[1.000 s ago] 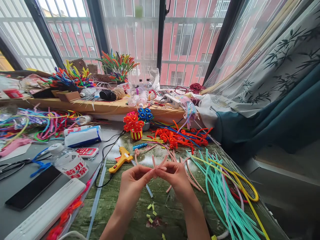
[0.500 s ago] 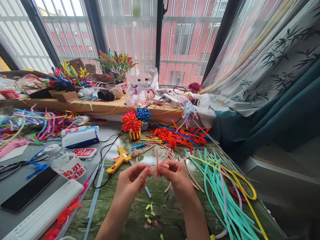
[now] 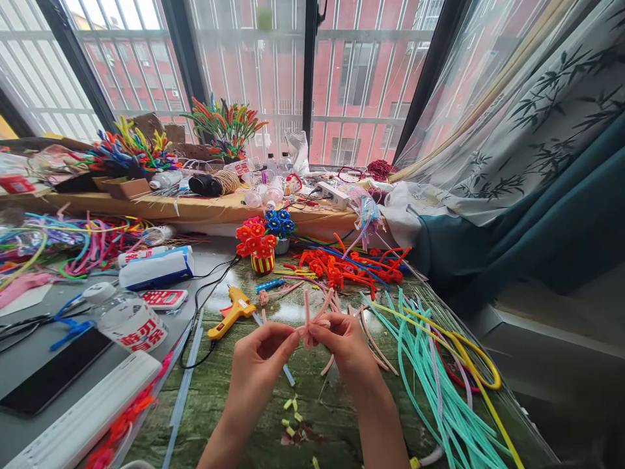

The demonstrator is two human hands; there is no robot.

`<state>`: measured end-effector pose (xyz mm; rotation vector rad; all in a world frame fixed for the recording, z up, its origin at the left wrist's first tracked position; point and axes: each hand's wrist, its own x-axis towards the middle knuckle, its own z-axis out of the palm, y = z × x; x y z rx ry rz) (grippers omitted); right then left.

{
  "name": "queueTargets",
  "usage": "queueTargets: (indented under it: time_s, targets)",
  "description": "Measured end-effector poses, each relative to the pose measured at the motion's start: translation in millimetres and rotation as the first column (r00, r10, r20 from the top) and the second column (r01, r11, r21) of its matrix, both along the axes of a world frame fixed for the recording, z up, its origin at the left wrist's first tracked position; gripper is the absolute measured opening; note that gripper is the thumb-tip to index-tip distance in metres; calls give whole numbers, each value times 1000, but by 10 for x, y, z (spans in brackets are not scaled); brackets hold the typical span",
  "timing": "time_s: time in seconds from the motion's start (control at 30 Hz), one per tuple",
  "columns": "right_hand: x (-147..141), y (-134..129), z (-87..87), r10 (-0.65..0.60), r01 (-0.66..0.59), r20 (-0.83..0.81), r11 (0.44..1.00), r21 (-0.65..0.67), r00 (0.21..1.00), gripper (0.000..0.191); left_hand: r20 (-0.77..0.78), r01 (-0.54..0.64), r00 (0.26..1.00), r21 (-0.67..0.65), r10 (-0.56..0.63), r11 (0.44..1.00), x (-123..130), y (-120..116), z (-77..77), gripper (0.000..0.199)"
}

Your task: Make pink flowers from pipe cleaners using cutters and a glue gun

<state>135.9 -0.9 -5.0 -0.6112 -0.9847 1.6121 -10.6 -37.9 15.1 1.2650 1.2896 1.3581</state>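
Between my hands is a pink pipe cleaner (image 3: 307, 312) bent into small loops, one end of it standing upright. My left hand (image 3: 268, 352) pinches its left side between thumb and fingertips. From the right, my right hand (image 3: 342, 339) grips the looped part, its fingers partly covering it. More pink pipe cleaners (image 3: 375, 345) lie on the green table behind and beside my right hand. To the left of my hands rests a yellow glue gun (image 3: 233, 312), with a clear glue stick at its rear. Several yellow-green snippets (image 3: 293, 417) lie below, between my forearms.
Turquoise pipe cleaners (image 3: 430, 365) spread over the right side, and red ones (image 3: 336, 264) are heaped at the back. Pots of red flowers (image 3: 261, 251) and blue flowers (image 3: 280, 225) stand near the sill. At left are a plastic bottle (image 3: 127, 319), a phone (image 3: 53, 371) and a white power strip (image 3: 88, 410).
My left fingers have moved slightly right, closer to my right hand, along the pink pipe cleaner. My right hand stays almost in place.
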Motion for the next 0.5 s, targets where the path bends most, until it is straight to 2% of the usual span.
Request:
queueTargets:
  time_s: [0.17,0.4,0.5]
  targets:
    - [12,-11,12,-6,4,54,1000,28,999,12,-47,101,994,-17,-102,995,-20,38,7,23]
    - [7,-20,48,15,-19,104,999,37,994,19,-117,114,986,-39,-117,993,-23,35,76,26]
    - [-3,-18,48,32,-37,119,998,42,992,22,-210,121,971,14,-115,993,-39,34,58,24]
